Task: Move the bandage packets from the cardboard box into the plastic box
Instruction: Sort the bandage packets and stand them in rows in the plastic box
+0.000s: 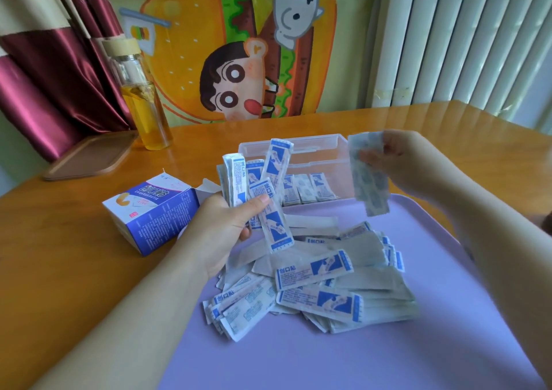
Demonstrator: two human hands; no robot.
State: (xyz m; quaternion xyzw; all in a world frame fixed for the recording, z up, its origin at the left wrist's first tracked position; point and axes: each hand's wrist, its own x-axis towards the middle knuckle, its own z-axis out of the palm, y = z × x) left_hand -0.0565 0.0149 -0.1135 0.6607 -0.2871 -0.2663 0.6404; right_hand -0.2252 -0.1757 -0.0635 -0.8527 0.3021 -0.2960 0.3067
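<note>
My left hand (222, 228) grips a fanned bunch of blue-and-white bandage packets (257, 192) above the lilac tray. My right hand (400, 162) pinches a few more packets (369, 180), blurred, hanging just in front of the clear plastic box (316, 150). Three packets (304, 191) stand along the box's front wall. A loose heap of several packets (322, 282) lies on the tray. The blue and white cardboard box (152, 213) lies open on its side on the table, left of my left hand.
The lilac tray (328, 359) covers the near table. A glass bottle with yellow liquid (140, 102) and a wooden board (89, 156) stand at the back left. A curtain, a cartoon cloth and a radiator line the back.
</note>
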